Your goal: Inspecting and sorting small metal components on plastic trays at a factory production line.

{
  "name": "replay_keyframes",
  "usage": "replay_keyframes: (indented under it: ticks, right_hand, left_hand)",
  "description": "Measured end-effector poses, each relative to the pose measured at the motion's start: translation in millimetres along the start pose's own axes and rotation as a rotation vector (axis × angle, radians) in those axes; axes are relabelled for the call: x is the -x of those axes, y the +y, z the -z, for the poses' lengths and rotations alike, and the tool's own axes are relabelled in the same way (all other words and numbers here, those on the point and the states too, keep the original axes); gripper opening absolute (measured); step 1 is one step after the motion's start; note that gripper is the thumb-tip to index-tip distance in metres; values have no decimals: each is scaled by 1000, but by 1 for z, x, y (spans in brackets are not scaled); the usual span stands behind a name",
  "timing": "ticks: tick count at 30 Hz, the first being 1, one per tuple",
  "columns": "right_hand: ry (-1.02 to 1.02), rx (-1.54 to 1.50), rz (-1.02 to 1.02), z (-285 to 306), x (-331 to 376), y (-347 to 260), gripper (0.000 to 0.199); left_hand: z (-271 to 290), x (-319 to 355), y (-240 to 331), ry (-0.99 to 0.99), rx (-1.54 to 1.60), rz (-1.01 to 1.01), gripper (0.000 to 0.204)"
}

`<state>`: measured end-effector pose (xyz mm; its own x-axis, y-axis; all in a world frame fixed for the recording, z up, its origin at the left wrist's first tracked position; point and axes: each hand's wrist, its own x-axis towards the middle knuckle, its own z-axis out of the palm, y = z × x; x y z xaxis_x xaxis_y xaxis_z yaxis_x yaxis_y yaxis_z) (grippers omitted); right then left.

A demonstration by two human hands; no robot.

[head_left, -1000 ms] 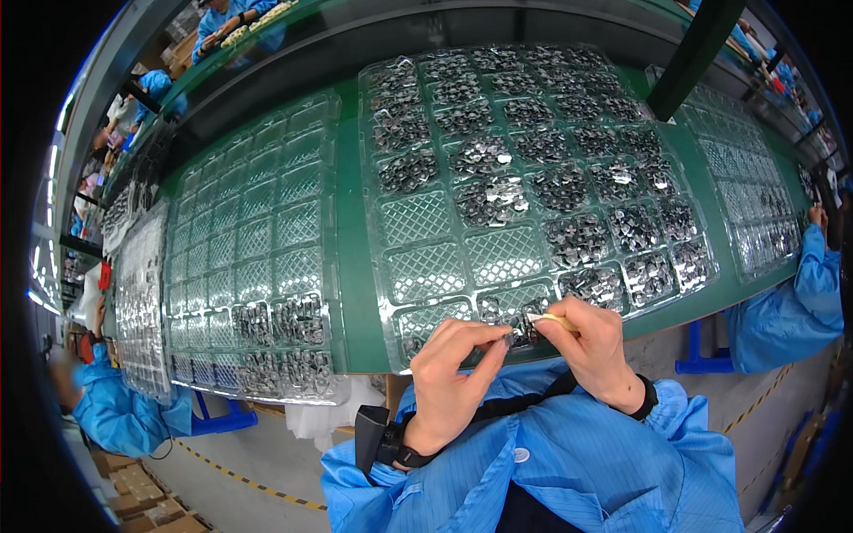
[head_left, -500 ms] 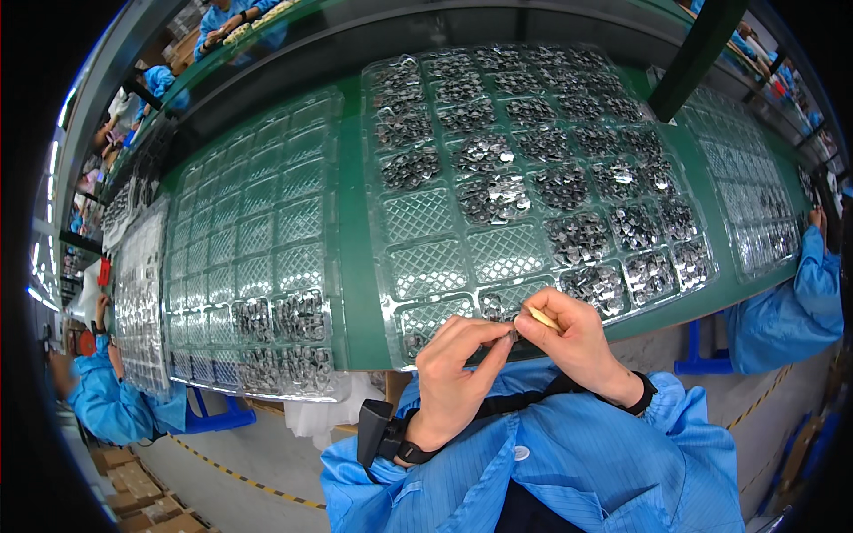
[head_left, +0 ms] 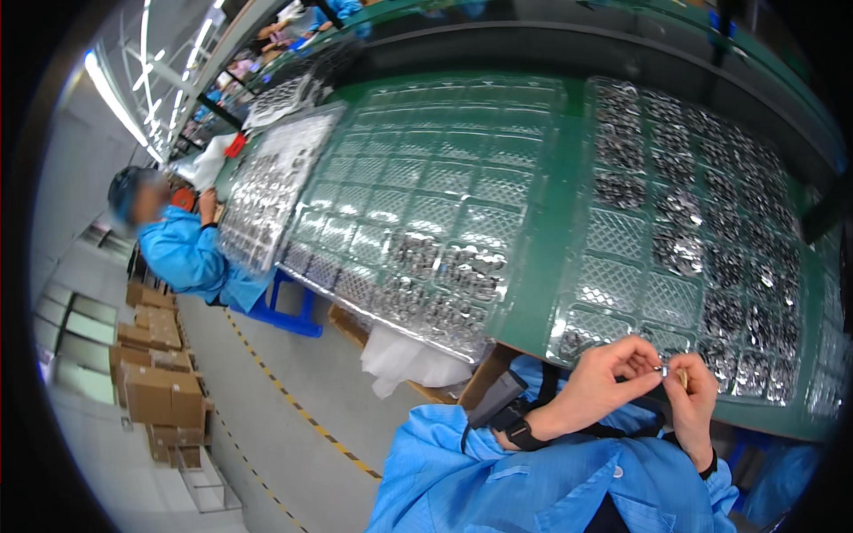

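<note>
My left hand (head_left: 613, 380) is closed, its thumb and index finger pinching a small dark shiny part (head_left: 662, 369). Opposite it, my right hand (head_left: 693, 395) is closed too, its fingertips at the same part. A slim pale yellow piece (head_left: 683, 378) shows between the right thumb and fingers; its kind cannot be made out. Both hands are held just above the near edge of a clear compartment tray (head_left: 606, 266). Many of its compartments hold heaps of small dark, shiny parts (head_left: 679, 249), while several at its left and near side show only the bare patterned bottom.
Left of it on the green table (head_left: 544, 293) lies another clear tray (head_left: 426, 178), partly filled along its near edge. A stack of trays (head_left: 275, 191) stands beyond. A co-worker in blue (head_left: 191, 253) sits there by a blue stool (head_left: 289, 311). Cardboard boxes (head_left: 164, 395) stand on the floor.
The view has swung to the left, so trays and hands appear farther right. Both hands stay together at the small part, the right one now more upright.
</note>
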<state>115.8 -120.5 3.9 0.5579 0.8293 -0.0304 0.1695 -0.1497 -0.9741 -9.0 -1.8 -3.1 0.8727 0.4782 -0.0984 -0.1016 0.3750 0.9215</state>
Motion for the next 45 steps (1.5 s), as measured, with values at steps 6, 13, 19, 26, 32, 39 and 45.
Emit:
replay_keyframes:
  ticks: [6,13,19,26,32,39,45]
  right_hand:
    - [9,-182,-69,2,-6,8,5]
    - [42,-117,13,0,-2,7,3]
    - [89,-36,156,-6,-2,7,10]
    - [53,3,79,-4,-7,1,8]
    - [151,131,142,-4,-6,12,11]
    - [149,102,125,-7,-9,20,9]
    - [155,78,89,-11,-10,16,8]
  left_hand:
    - [7,-3,-7,-127,238,78,12]
    - [7,-1,-8,-207,224,29,8]
    - [14,2,1,-260,261,52,9]
    - [37,18,39,40,-385,-218,9]
    - [129,36,78,733,-817,-412,30]
    - [265,65,101,1122,-1409,-272,23]
    - [294,64,106,1042,-1510,-146,20]
